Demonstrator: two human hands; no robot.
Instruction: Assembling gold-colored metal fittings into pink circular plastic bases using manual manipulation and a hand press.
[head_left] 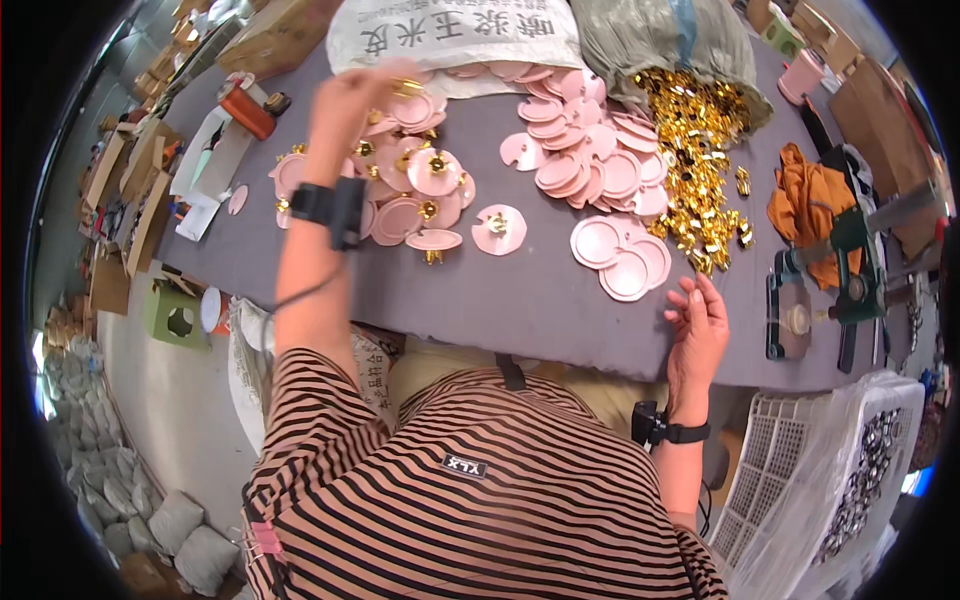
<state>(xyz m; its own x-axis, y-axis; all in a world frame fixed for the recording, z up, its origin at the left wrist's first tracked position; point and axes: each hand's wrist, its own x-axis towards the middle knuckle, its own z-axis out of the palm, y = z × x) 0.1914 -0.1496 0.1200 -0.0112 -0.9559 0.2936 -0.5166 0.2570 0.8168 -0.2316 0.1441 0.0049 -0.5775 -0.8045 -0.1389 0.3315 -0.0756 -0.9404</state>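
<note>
In the head view, the grey table (520, 300) serves as the landmark. The left hand (350, 100) reaches out over the far left part of the table, above a heap of pink discs with gold clips (415, 185). The hand is blurred; a small gold piece shows at its fingertips (405, 88), but whether the fingers pinch it or merely lie against it I cannot tell. A black wrist strap (330, 207) sits on that forearm.

The discs in this heap are round, flat, pale pink, each with a raised rim and a shiny gold clip fixed at its middle; they overlap one another loosely. One such disc (499, 229) lies alone, just to the right of the heap.

The right hand (697, 325) rests at the near edge of the table, fingers loosely open and slightly curled, holding nothing. Just beyond it on the table lie plain pink discs (620, 255) without clips, overlapping. Farther back a larger pile of plain discs (585, 150) spreads out, and beside it, toward the right, a spill of gold clips (695, 150) pours from a grey sack (660, 40). A white sack (450, 30) lies at the far edge, and a green hand press (850, 270) stands at the table's right end.
</note>
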